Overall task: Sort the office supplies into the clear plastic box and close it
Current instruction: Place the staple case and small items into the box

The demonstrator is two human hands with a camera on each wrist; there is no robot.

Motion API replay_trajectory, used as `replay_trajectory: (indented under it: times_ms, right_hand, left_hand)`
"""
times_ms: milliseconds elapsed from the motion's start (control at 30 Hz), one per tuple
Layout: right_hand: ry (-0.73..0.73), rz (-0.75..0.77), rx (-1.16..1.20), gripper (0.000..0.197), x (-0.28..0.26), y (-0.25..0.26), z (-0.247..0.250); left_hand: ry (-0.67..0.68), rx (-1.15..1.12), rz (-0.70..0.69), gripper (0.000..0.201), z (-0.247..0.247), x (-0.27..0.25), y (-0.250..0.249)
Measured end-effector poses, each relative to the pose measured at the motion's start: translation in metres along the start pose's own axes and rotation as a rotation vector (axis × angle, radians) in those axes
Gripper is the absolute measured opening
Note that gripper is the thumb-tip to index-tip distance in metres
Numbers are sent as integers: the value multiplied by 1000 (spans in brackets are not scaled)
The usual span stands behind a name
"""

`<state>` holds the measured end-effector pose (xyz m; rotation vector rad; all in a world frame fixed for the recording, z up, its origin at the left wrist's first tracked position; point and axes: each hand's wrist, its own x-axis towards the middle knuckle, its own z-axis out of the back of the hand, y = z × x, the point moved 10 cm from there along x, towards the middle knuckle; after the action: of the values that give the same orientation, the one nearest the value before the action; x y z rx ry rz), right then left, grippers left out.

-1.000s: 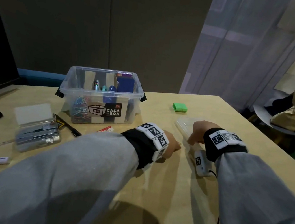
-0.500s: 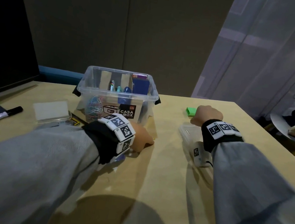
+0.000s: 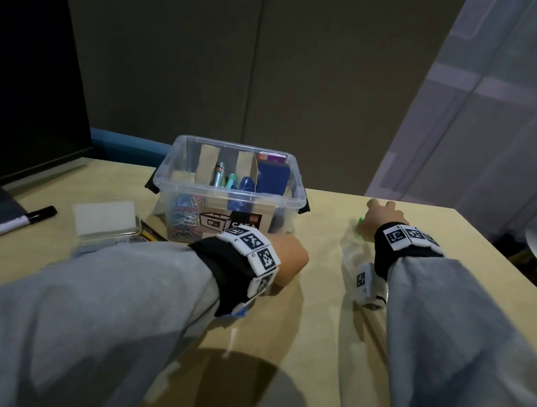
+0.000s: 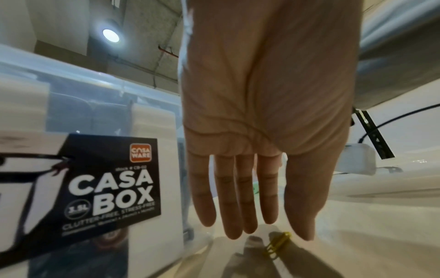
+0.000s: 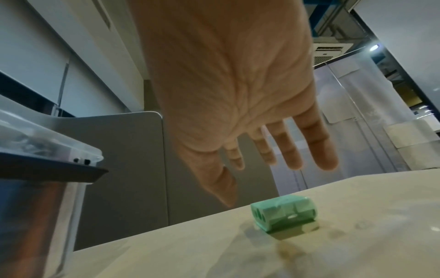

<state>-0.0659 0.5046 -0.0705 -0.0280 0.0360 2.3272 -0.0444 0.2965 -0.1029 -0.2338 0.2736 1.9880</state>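
Green plastic two-hole pencil sharpener (image 5: 284,213): lies on the table just under your spread, empty right hand (image 5: 228,90); left hand (image 4: 264,116), fingers straight, far off.

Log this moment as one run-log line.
left hand open over yellow paper clip beside clear plastic box | right hand open above green sharpener | box lid off

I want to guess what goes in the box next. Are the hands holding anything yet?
Nothing. The right hand hovers open above the green sharpener; the left hand is open above a yellow paper clip.
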Motion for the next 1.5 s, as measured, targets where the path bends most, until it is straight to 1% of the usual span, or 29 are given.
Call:
replay_trajectory:
  times_ms: [100,200,333,433,467,567,667,700,767,833,867,933,1000,1067,1200,1300,1367,1433,1500]
  right_hand:
    - [65,29,-15,59,11,8,-8]
    - [169,61,-46,66,17,16,-19]
    - [251,140,-64,49,24,25,-30]
    - [233,141,-153,42,24,28,-29]
    - [201,142,-169,42,25,29,-27]
    - [128,132,-158,52,26,32,-22]
    - [82,77,-154,51,28,29,-19]
    - [87,68,-152,50,29,27,-22]
    - [161,106,-97,50,28,31,-38]
    - [180,133,-94,38,26,37,-46]
    - [174,124,-111,33,27,37,-47]
    - [224,99,-136,31,26,37,-49]
    - [263,133,-127,28,23,44,-46]
    - [215,161,-91,27,18,51,-36]
    - [58,172,94,35,12,58,-10]
    - [-31,204,251,32,6,68,17]
    - [-93,211,380,24,1,71,35]
    - [-152,217,547,25,-6,72,52]
    - [-186,228,750,32,-17,72,68]
  left_hand:
    - [11,0,-3,23,-1,5,0]
    - [34,-19,-9,21,-5,10,1]
    - [65,-45,-17,20,-12,13,1]
    - [79,-76,-15,19,-15,12,3]
    - [84,-80,-12,19,-16,11,4]
    - [94,-99,6,18,-15,8,5]
    - [106,-99,19,16,-11,2,3]
    - [110,-89,10,12,-9,0,1]
    - [111,-81,-7,6,-7,-4,-2]
    - [80,-117,-32,8,-4,-5,-3]
    - [50,-158,-42,12,-1,-5,-2]
    - [-17,-272,-64,15,11,-7,1]
    - [-99,-375,-109,11,30,-12,4]
    - [-173,-447,-135,9,46,-19,12]
    - [-287,-562,-113,14,62,-32,35]
    - [-394,-668,-80,9,75,-46,56]
    - [-525,-802,-43,6,87,-61,75]
    - [-688,-877,31,15,100,-80,102]
    - [-826,-843,137,19,106,-97,135]
